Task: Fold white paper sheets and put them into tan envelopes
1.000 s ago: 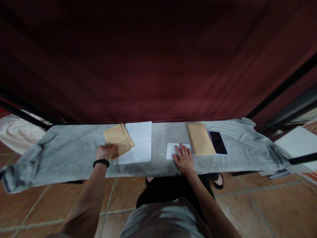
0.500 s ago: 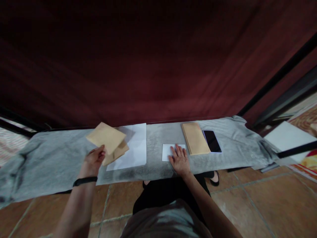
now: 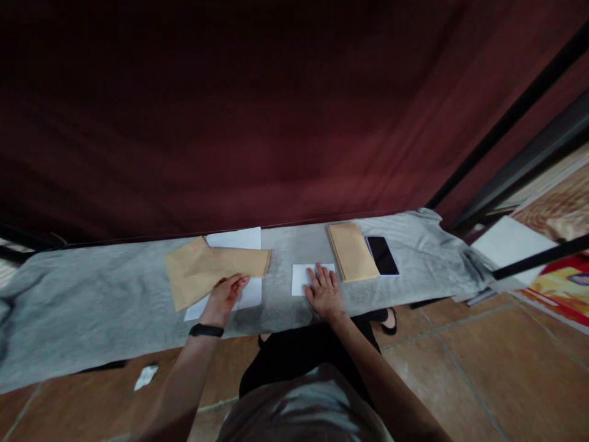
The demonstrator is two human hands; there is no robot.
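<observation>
My left hand [image 3: 225, 294], with a dark band on its wrist, pinches the lower edge of a brown kraft envelope [image 3: 239, 260]. That envelope lies sideways over the white paper sheet [image 3: 251, 296] and overlaps other brown kraft paper [image 3: 186, 273] to its left. My right hand [image 3: 324, 293] rests flat, fingers spread, on a small white paper [image 3: 299, 280]. Just right of it lies a stack of brown envelopes [image 3: 354, 253]. How many pieces lie under the left envelope is hidden.
A phone [image 3: 383, 255] with a purple edge lies right of the stack. Grey cloth [image 3: 110, 294] covers the narrow bench, backed by a dark red panel [image 3: 276, 153]. A black bar [image 3: 543, 258] and a white board [image 3: 508, 248] stand at the right. A white scrap [image 3: 146, 377] lies on the tiled floor.
My left hand has moved right with the brown envelope, which was tilted at the left and now extends past the white sheet's right edge. My right hand stays on the small paper.
</observation>
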